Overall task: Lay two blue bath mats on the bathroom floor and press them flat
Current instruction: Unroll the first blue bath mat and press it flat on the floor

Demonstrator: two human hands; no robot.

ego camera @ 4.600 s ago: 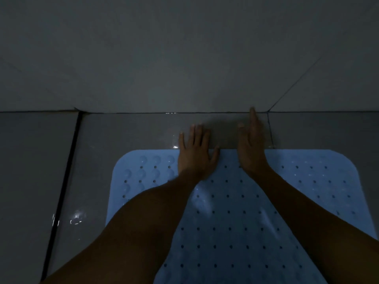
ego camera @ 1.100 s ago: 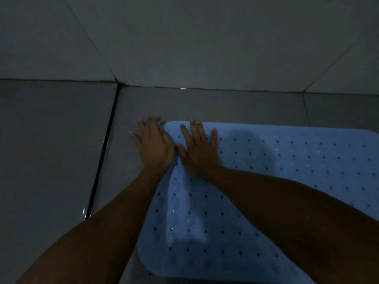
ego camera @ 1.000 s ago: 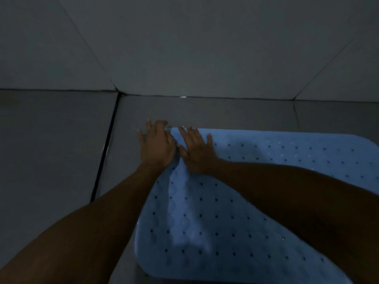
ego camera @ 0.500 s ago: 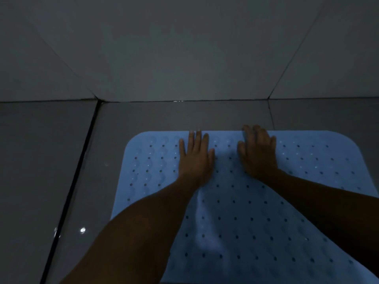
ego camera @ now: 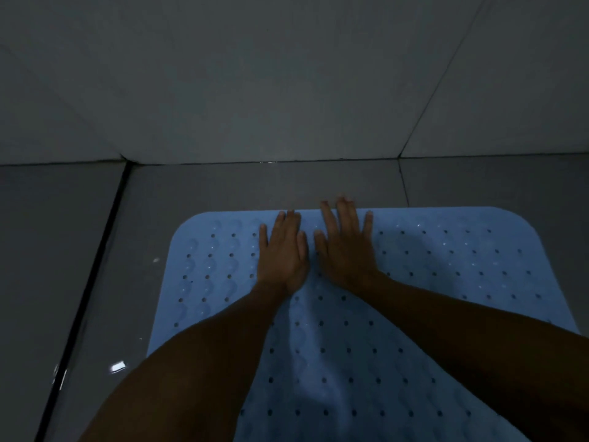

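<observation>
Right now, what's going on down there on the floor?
A person is kneeling or leaning over a blue bath mat on the grey tiled floor, near the wall. The left hand and right hand lie flat, side by side, palms down at the mat's far edge, pressing it. Only one mat is in view.

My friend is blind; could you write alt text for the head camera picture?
Two bare hands, left hand and right hand, press flat, side by side, on a blue bath mat near its far edge, on a grey tiled floor by a wall.
</observation>
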